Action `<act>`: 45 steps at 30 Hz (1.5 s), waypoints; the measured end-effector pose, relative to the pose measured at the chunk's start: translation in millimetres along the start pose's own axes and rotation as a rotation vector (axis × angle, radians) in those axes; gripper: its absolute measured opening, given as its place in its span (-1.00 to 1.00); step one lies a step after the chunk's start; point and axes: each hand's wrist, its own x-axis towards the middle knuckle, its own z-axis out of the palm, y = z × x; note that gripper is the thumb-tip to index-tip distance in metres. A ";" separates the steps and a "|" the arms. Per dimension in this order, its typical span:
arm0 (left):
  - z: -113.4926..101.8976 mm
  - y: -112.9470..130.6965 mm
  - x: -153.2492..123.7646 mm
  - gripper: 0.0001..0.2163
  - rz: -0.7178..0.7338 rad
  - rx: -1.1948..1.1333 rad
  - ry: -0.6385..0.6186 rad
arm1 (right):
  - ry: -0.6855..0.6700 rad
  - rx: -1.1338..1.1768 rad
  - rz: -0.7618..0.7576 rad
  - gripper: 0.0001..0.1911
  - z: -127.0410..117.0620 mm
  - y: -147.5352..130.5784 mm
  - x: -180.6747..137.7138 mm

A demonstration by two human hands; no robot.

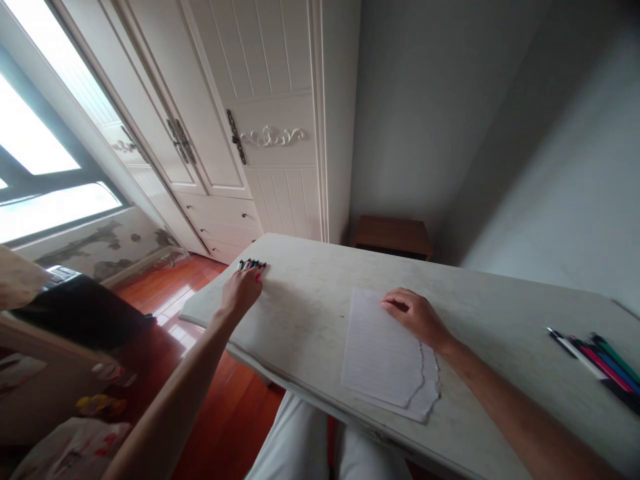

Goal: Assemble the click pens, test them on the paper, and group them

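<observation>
Near the far left end of the table, my left hand [243, 291] is closed at a row of slim pens [250, 264] with dark, white, green and pink parts. A pink pen [259, 273] shows at its fingertips; the hand hides most of the row. Over the upper right of the lined paper sheets [380, 353], my right hand [413, 317] rests with curled fingers, thumb and index close together, and nothing shows in them. The sheets overlap and have torn, ragged right edges.
Several more pens [595, 360], black, white, red, blue and green, lie at the right of the white table [305, 287]. A brown wooden stand [393, 235] and a white wardrobe [280, 80] are behind it. At left, a black case [85, 307] stands on the red floor.
</observation>
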 end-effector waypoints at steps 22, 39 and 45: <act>-7.3 46.2 -1.6 -0.73 0.058 -0.761 0.132 | -0.006 0.001 -0.023 -0.84 0.6 -2.8 -0.2; -1.5 224.3 -18.4 -0.57 -0.063 -1.824 -0.496 | 0.161 0.277 0.036 -0.70 -6.4 -23.6 -4.0; 5.7 231.0 -17.6 -0.53 -0.049 -1.905 -0.533 | 0.195 0.253 0.067 -0.68 5.6 -20.7 -4.7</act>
